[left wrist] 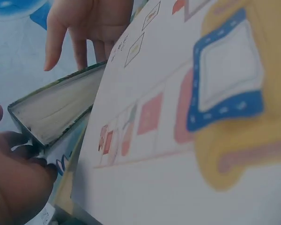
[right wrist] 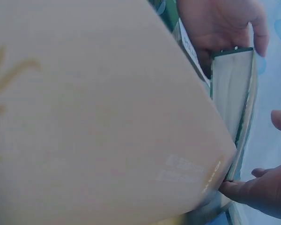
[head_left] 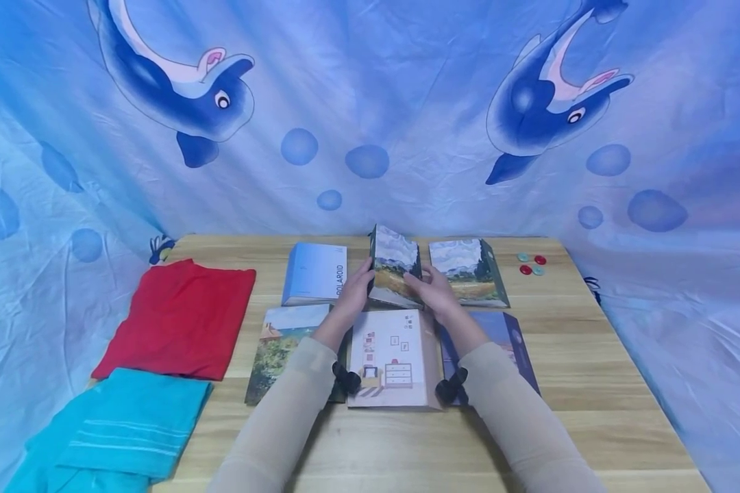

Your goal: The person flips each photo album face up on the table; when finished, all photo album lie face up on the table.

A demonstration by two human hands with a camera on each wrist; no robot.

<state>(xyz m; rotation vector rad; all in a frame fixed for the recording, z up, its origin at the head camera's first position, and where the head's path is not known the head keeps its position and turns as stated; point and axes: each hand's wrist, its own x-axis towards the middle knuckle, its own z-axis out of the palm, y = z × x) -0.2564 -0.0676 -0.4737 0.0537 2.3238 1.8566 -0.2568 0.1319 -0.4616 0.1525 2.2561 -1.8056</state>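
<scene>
hands (head_left: 354, 291) (head_left: 436, 291) on bk (head_left: 396, 263), discs (head_left: 525, 270) in head cam only

Pale wood-grain table (head_left: 592, 424). Left: folded red cloth (head_left: 179, 318), folded turquoise cloth (head_left: 126, 428). Centre: white furniture-print book (head_left: 401, 346), green garden-painting book (head_left: 286, 349), blue Polaroid book (head_left: 314, 270). Far right: round red and teal discs (head_left: 525, 270).

The left hand (head_left: 355, 284) and the right hand (head_left: 435, 287) are holding one thick, closed book (head_left: 396, 255) by its two sides, with the right thumb lying on the front cover. This cover is showing a painted landscape with swirling clouds, dark trees and a yellow field, while the dark spine is facing left. The book is tilting between a blue book (head_left: 313, 272) and a similar book (head_left: 462, 268), just beyond a white book (head_left: 391, 342).
</scene>
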